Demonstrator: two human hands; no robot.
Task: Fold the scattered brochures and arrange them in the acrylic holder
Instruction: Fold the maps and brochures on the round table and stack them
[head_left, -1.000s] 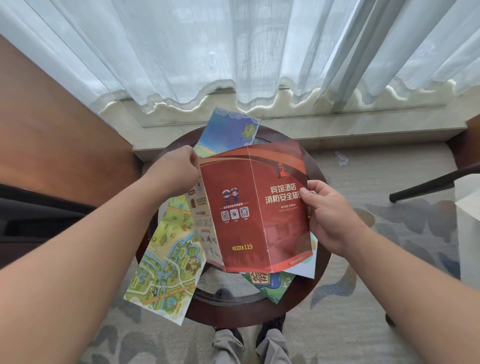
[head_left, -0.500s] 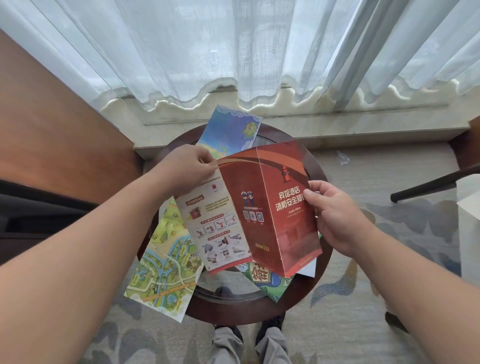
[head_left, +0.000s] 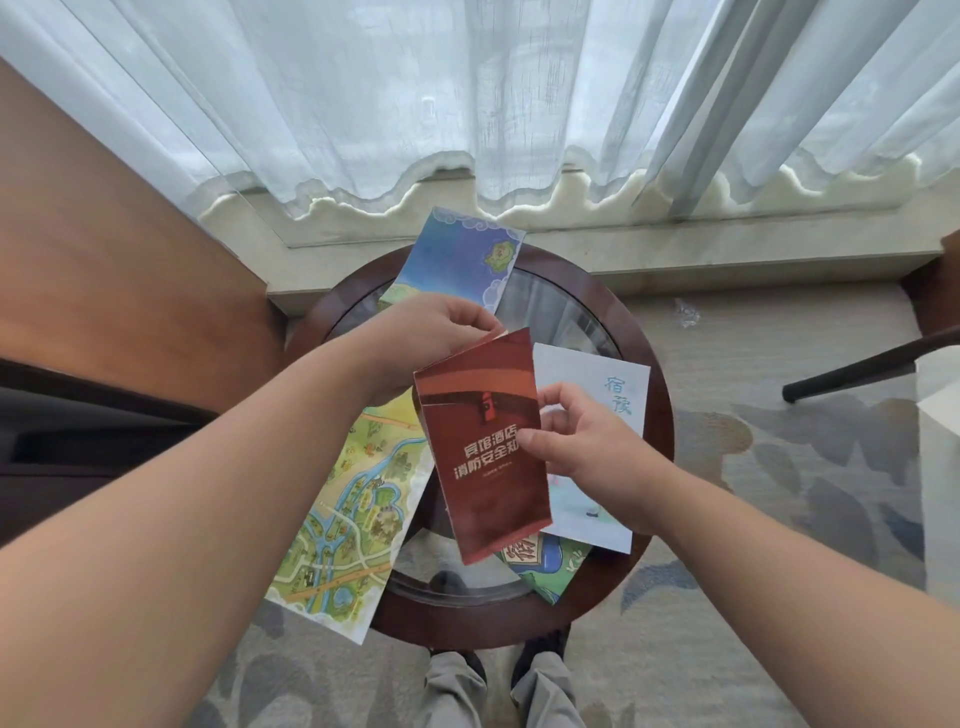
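map brochure (head_left: 343, 519): we see it lying unfolded on the left side of the round table (head_left: 660, 415), with its near end hanging past the table's near-left edge.
left hand (head_left: 421, 338): over the table's left-far part. Its fingertips pinch the red brochure's top-left corner.
blue brochure (head_left: 457, 254): at the table's far edge with its far end sticking out over it. It lies flat, and part of it is hidden by the left hand.
red brochure (head_left: 483, 447): the one being worked, held up off the glass over the table's middle between both hands. It shows one panel's width with the title panel facing us, and it tilts a little. We can't tell whether the inner panels sit flush.
green brochure (head_left: 545, 564): near the table's near edge, mostly covered by the red brochure, with only a corner showing.
right hand (head_left: 587, 447): its thumb is on the front of the red brochure's right edge and the other fingers curl behind it, so it is a pinch hold.
pale brochure (head_left: 582, 369): flat on the table's right side, under the right hand and just behind the red brochure.
acrylic holder: not in view, and we can't say where it stands.
step: we judge that the red brochure's fold is closing or about done. The other four are untouched, so the task is at an early stage.
next: we'd press the creases flat and square up the edges, keeping a grip so the panels don't spring open. Then we'd find the holder and slot the brochure in upright.
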